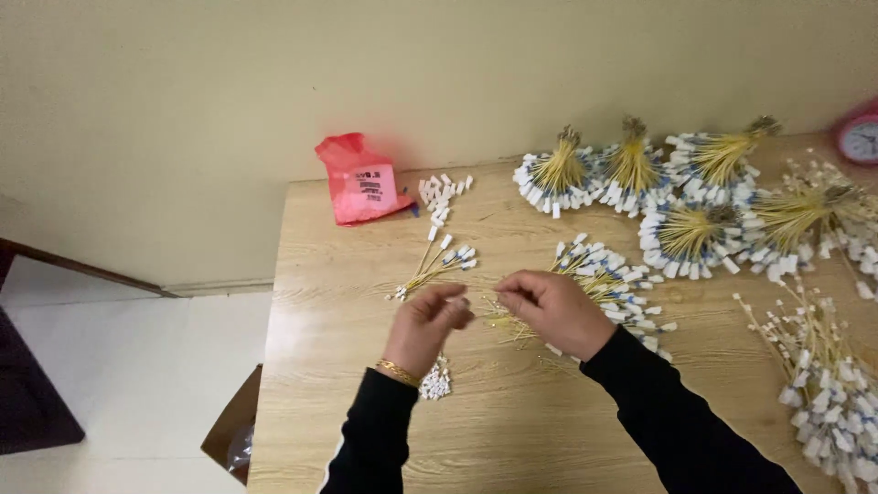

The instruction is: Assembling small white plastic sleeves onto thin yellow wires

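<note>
A thin yellow fibre lead (pixel 483 302) ran between the two hands near the middle of the tabletop (pixel 512 430), a little toward its left edge. The left hand (pixel 432 322) had thumb and fingertips pinched together on one end of it; whether a small white cap sat inside that pinch could not be told. The right hand (pixel 549 306) was closed on the other part of the lead, fingers curled, right at the foot of the loose heap of yellow leads (pixel 608 284) with white-and-blue ends that lay just beside it.

The step in hand looked like working a single lead end — pulling one strand free of the heap and dressing its tip between both pinches. The next move would call for a steady two-handed hold, a fine alignment of tip and fingers, and care not to drag neighbouring strands out of the heap.

Under the left wrist lay a small pile of white caps (pixel 436 380). Farther toward the back-left corner sat a few finished leads (pixel 437 265), then scattered white caps (pixel 441 197) and a red plastic bag (pixel 361 180) at the back edge. Tied bundles (pixel 631 169) fanned along the back edge toward the right — another bundle (pixel 823 384) lay by the right edge, and a red clock (pixel 860 135) stood in the back-right corner.
</note>
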